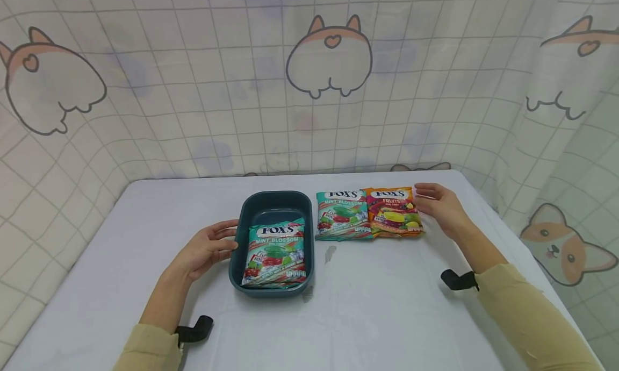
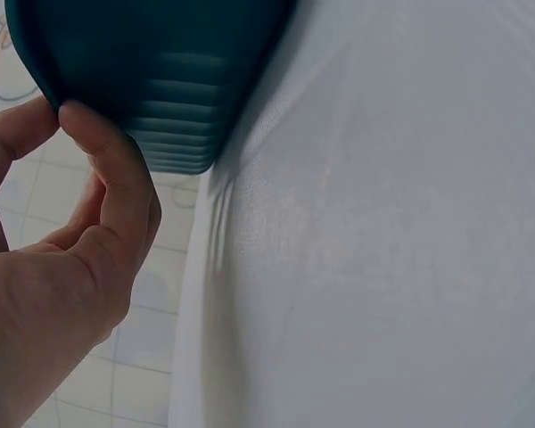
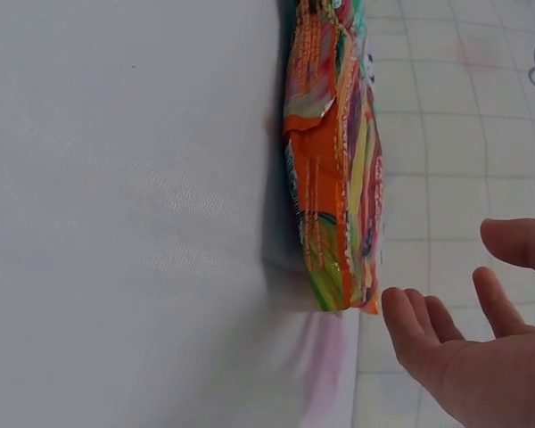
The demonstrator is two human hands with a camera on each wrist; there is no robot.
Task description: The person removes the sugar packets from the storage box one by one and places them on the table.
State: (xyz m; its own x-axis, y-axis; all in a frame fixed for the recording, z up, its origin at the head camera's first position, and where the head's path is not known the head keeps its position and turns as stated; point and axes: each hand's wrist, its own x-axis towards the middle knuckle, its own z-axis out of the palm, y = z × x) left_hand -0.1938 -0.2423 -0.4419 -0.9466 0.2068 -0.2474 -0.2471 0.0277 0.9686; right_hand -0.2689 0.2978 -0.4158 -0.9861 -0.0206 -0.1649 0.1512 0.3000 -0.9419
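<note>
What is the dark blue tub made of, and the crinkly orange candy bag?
The tub looks like moulded plastic, matt dark teal: smooth rounded corners, and ribbed ridges on its end in the left wrist view. The orange candy bag seems to be thin glossy plastic film, maybe foil-lined: it shines, wrinkles, and has a crimped sealed edge in the right wrist view.

Matt ribbed plastic tray (image 1: 240, 242); glossy foil candy bags (image 1: 394, 211); smooth cloth table cover (image 1: 387, 306).

- a white cloth-covered table (image 1: 387, 306) fills the middle of the room.
- a small greyish stain (image 1: 330, 252) marks the cloth near its centre.
- a checked curtain (image 1: 193, 91) printed with cartoon corgi rumps (image 1: 330, 56) hangs behind and along both sides.
</note>
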